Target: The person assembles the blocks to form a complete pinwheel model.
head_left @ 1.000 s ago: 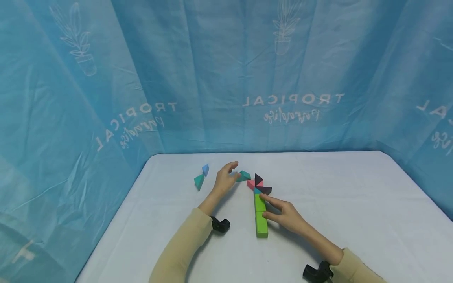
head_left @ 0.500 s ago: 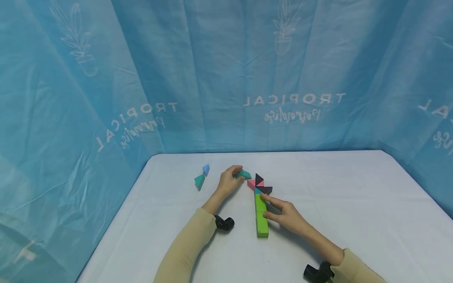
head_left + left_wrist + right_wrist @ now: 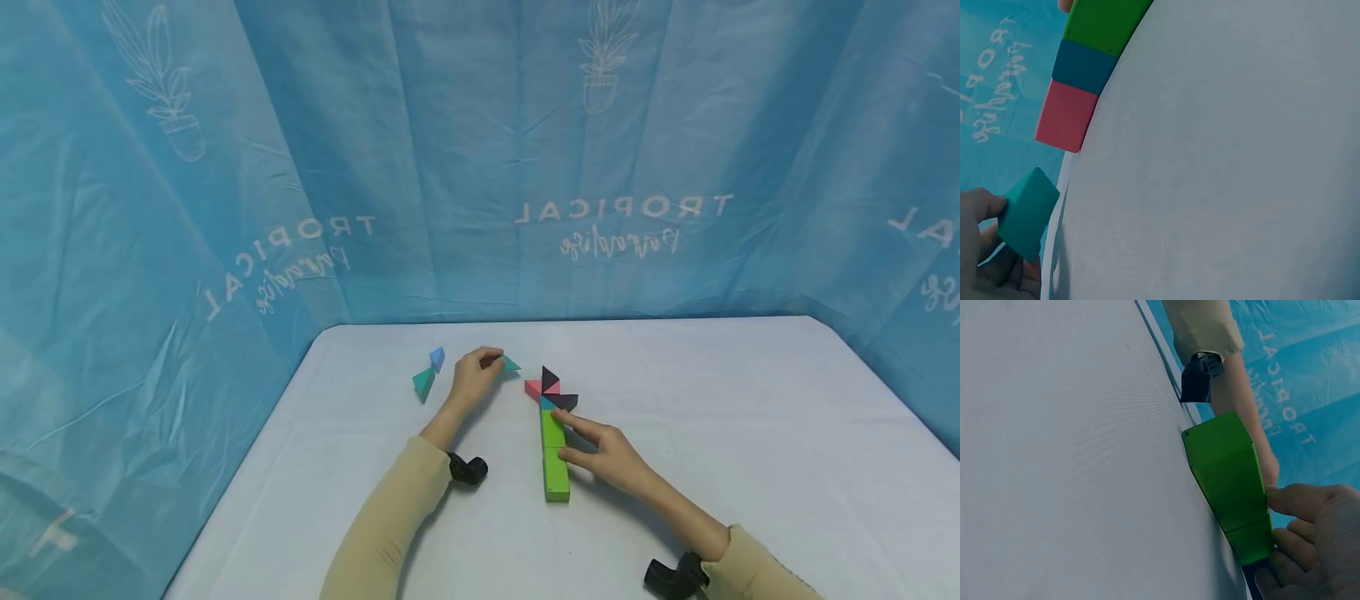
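Observation:
My left hand (image 3: 474,379) pinches a teal triangular block (image 3: 512,365) between thumb and fingers. The left wrist view shows that teal block (image 3: 1027,214) tilted, apart from the pink block (image 3: 1067,116) close by. Two green blocks (image 3: 555,473) lie end to end on the table. Beyond them sit a small blue triangular block (image 3: 547,403), pink triangular blocks (image 3: 532,388) and dark triangular blocks (image 3: 564,401), grouped like a pinwheel. My right hand (image 3: 611,457) touches the green blocks with extended thumb and index finger. Its other fingers lie along their side in the right wrist view.
To the left of my left hand, another teal block (image 3: 423,384) and a light blue block (image 3: 437,359) lie on the white-covered table (image 3: 750,467). A blue printed curtain (image 3: 465,167) hangs behind the table and along its sides.
My left hand first reached right to the teal block beside the pink one and took hold of it. Then it drew the block left, away from the group. My right hand stayed in place.

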`<state>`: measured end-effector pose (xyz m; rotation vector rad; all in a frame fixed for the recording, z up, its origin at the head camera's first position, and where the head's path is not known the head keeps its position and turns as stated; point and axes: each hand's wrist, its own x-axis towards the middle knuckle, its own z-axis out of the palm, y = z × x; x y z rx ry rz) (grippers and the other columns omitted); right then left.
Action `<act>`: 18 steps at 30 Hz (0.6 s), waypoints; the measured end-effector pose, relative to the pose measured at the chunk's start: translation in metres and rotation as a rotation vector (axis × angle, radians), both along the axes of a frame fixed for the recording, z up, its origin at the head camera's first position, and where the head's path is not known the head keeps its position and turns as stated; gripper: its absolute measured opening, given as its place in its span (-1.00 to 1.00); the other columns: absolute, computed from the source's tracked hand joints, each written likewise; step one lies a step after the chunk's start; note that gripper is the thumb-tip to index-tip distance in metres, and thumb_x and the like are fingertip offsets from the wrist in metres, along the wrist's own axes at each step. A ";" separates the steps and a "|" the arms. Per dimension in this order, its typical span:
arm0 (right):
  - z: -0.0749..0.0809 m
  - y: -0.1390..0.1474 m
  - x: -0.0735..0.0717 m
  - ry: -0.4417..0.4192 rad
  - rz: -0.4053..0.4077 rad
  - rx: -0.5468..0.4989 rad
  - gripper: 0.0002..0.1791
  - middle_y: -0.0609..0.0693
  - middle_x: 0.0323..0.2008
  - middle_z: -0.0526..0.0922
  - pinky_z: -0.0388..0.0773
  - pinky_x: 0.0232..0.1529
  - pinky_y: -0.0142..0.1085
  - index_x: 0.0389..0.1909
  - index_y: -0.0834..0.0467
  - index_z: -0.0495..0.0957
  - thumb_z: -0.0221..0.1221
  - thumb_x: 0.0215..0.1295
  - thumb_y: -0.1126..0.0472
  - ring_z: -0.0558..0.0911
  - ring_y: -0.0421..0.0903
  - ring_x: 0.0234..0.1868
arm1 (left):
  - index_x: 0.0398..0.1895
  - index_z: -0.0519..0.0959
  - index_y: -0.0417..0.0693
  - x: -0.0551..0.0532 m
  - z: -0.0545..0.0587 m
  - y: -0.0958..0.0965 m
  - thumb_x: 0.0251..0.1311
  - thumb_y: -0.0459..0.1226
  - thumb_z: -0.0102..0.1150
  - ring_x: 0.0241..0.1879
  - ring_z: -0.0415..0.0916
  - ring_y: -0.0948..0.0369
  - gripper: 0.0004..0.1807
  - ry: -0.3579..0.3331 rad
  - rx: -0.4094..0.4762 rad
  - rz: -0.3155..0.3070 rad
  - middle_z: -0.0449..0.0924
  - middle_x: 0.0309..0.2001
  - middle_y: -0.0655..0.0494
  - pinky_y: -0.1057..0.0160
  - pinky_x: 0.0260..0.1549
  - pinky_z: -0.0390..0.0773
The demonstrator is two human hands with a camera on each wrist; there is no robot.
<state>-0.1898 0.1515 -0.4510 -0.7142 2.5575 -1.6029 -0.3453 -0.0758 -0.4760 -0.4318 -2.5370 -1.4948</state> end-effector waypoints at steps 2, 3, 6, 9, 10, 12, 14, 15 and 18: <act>0.000 0.000 0.000 0.000 0.001 0.000 -0.38 0.25 0.27 0.34 0.20 0.24 0.08 0.29 0.39 0.28 0.23 0.22 0.35 0.23 0.19 0.32 | -0.03 0.61 -0.25 -0.001 -0.001 -0.002 0.28 -0.26 0.12 -0.07 0.53 0.08 -0.71 -0.019 -0.027 0.012 0.62 -0.11 -0.06 0.16 -0.05 0.52; 0.000 0.000 0.000 0.000 0.001 0.000 -0.38 0.24 0.27 0.34 0.20 0.24 0.08 0.29 0.39 0.28 0.23 0.21 0.35 0.23 0.19 0.32 | -0.04 0.61 -0.25 0.000 -0.001 -0.003 0.29 -0.26 0.11 -0.06 0.53 0.08 -0.72 -0.024 -0.037 0.020 0.62 -0.11 -0.06 0.15 -0.05 0.52; 0.000 0.000 0.000 -0.001 -0.001 0.003 -0.37 0.24 0.27 0.34 0.21 0.24 0.08 0.29 0.39 0.28 0.23 0.22 0.34 0.23 0.19 0.32 | -0.04 0.62 -0.24 -0.001 -0.002 -0.005 0.31 -0.26 0.08 -0.07 0.52 0.06 -0.72 -0.037 -0.054 0.041 0.62 -0.12 -0.07 0.13 -0.07 0.52; 0.000 0.000 -0.001 -0.003 -0.002 0.003 -0.37 0.24 0.27 0.34 0.21 0.23 0.08 0.29 0.39 0.28 0.23 0.22 0.34 0.23 0.19 0.32 | -0.04 0.62 -0.25 -0.001 -0.002 -0.007 0.32 -0.28 0.05 -0.08 0.52 0.06 -0.72 -0.040 -0.055 0.053 0.62 -0.12 -0.08 0.12 -0.09 0.53; 0.000 0.000 -0.001 -0.003 -0.002 0.003 -0.37 0.24 0.27 0.34 0.21 0.24 0.08 0.29 0.39 0.28 0.23 0.22 0.34 0.23 0.19 0.32 | -0.03 0.61 -0.25 -0.001 -0.003 -0.007 0.32 -0.28 0.04 -0.09 0.52 0.06 -0.72 -0.040 -0.055 0.055 0.62 -0.12 -0.08 0.12 -0.10 0.53; 0.000 0.000 -0.001 -0.004 0.000 0.001 -0.37 0.25 0.27 0.34 0.21 0.24 0.08 0.29 0.39 0.28 0.23 0.22 0.35 0.23 0.19 0.32 | 0.00 0.60 -0.25 -0.002 -0.003 -0.007 0.33 -0.28 0.04 -0.06 0.52 0.06 -0.71 -0.039 -0.047 0.052 0.62 -0.09 -0.09 0.12 -0.07 0.52; 0.000 0.000 -0.001 -0.003 0.002 0.000 -0.37 0.25 0.27 0.34 0.20 0.24 0.08 0.29 0.39 0.28 0.23 0.22 0.35 0.23 0.19 0.32 | 0.04 0.57 -0.26 -0.001 -0.003 -0.007 0.33 -0.26 0.06 -0.02 0.51 0.05 -0.68 -0.031 -0.031 0.040 0.60 -0.05 -0.09 0.13 -0.03 0.51; 0.000 0.000 -0.001 -0.004 0.003 -0.002 -0.37 0.25 0.27 0.34 0.20 0.24 0.08 0.29 0.39 0.27 0.23 0.22 0.35 0.23 0.19 0.32 | 0.07 0.55 -0.27 -0.001 -0.003 -0.007 0.32 -0.25 0.08 0.01 0.50 0.05 -0.66 -0.029 -0.022 0.024 0.59 -0.02 -0.10 0.14 0.00 0.50; 0.000 0.000 -0.001 -0.005 0.004 -0.003 -0.38 0.25 0.26 0.34 0.20 0.24 0.08 0.29 0.39 0.27 0.23 0.22 0.35 0.24 0.19 0.32 | 0.16 0.47 -0.28 -0.001 -0.003 -0.007 0.26 -0.22 0.17 0.10 0.45 0.04 -0.55 -0.022 -0.018 -0.031 0.54 0.07 -0.10 0.15 0.08 0.45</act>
